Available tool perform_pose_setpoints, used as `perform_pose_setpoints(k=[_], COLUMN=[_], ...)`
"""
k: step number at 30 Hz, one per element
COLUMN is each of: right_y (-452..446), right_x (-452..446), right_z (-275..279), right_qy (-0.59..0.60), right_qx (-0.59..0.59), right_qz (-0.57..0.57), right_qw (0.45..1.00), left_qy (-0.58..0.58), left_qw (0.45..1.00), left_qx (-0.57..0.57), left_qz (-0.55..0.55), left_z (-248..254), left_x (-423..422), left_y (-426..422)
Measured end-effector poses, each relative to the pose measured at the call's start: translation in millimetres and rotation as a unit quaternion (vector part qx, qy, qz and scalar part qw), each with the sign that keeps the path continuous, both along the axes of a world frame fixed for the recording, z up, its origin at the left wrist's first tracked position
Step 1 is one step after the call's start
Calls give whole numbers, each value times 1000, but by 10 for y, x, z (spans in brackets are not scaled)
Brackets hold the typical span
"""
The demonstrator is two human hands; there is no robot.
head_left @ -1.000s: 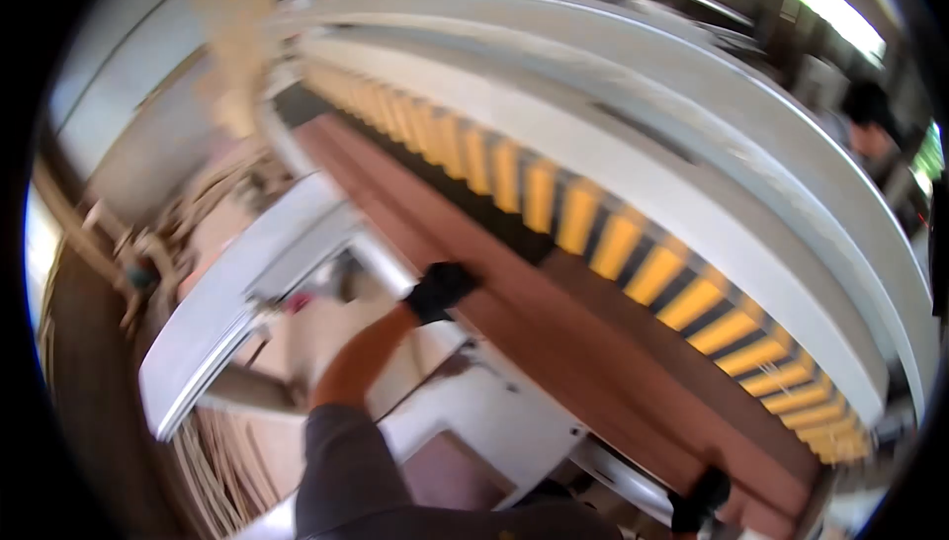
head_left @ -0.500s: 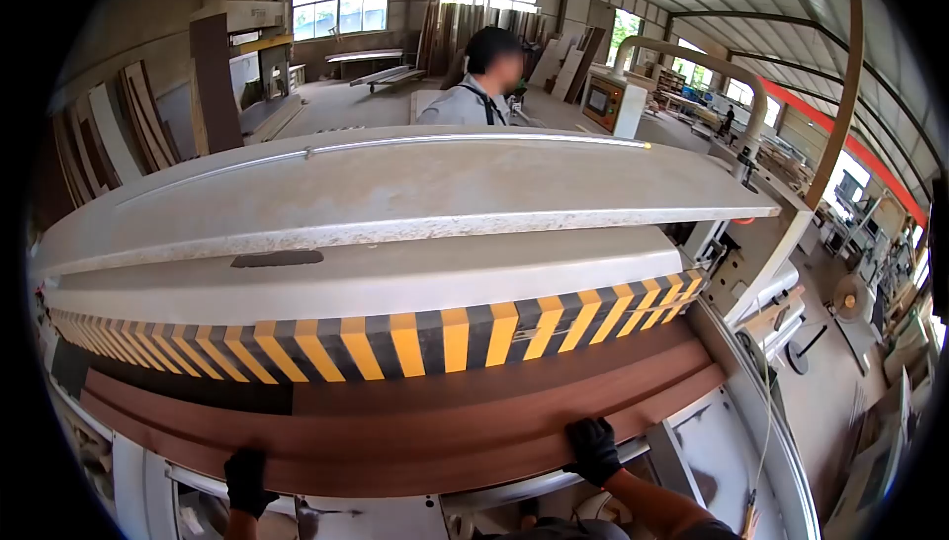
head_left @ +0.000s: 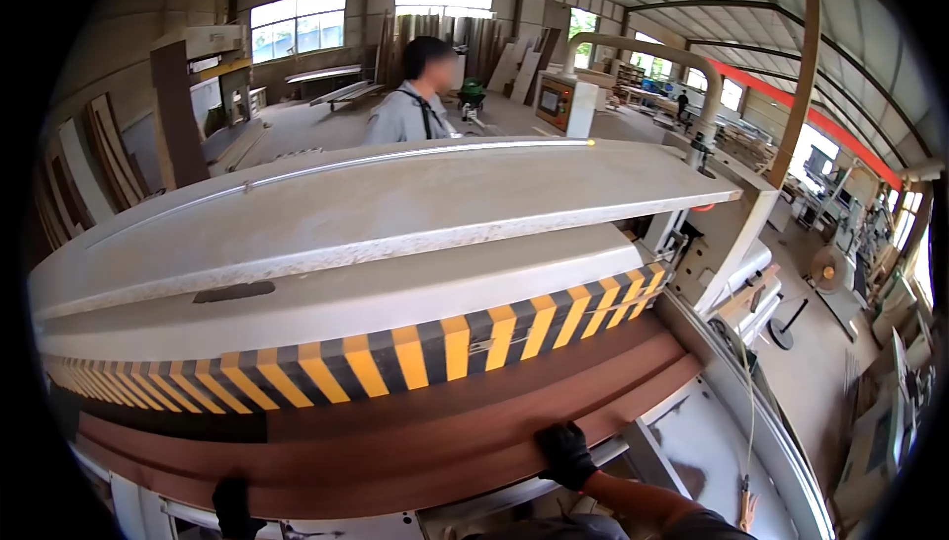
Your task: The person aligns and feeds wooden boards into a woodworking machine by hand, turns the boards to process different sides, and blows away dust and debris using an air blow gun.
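Observation:
A long reddish-brown board (head_left: 415,473) with a stepped profile lies along the front of a large machine. Its far part runs under the black-and-yellow striped guard (head_left: 405,357). My left hand (head_left: 234,508), in a black glove, is at the board's near edge, left of the middle; its lower part is near the picture's bottom. Further right, my right hand (head_left: 567,456), also gloved in black, has its fingers closed over the same near edge. The undersides of both grips are hidden.
Above the guard is the machine's pale cover (head_left: 415,204). A metal side rail (head_left: 756,412) bounds the right. Behind the machine is a person in a grey shirt (head_left: 403,117). A control cabinet (head_left: 567,105), leaning boards (head_left: 109,150) and a fan (head_left: 826,265) stand around.
The view has turned slightly, so most of the scene sits further left in the picture. Both hands stay at the board's near edge. A green object has come into view beside the person behind.

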State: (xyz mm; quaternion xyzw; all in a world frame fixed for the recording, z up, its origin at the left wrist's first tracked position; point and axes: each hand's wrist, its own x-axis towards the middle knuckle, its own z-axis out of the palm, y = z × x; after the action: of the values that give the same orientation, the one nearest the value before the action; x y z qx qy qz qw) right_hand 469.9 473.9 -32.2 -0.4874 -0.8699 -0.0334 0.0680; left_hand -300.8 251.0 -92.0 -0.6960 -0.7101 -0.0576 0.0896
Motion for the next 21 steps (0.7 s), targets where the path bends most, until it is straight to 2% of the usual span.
perform_pose_setpoints(k=[2,3,5,10,21], right_y=[-3,1,-17,-8,-30], right_x=[-7,-4,-12,21,9], right_z=[43,45,60,2,3], right_qy=[12,6,4,2,0], right_qx=[8,7,2,23,29], right_qz=[11,12,2,20,14], right_qw=[1000,1000,1000,1000,999], left_qy=[50,49,131,103,102], left_qw=[998,999,990,990,995], left_qx=[2,4,40,80,18], left_qz=[23,18,-41,-51,-7], left_z=[-84,41,545,252,191], left_x=[-23,29,384,210,142], left_y=[-34,-74,-103,-111,-165])
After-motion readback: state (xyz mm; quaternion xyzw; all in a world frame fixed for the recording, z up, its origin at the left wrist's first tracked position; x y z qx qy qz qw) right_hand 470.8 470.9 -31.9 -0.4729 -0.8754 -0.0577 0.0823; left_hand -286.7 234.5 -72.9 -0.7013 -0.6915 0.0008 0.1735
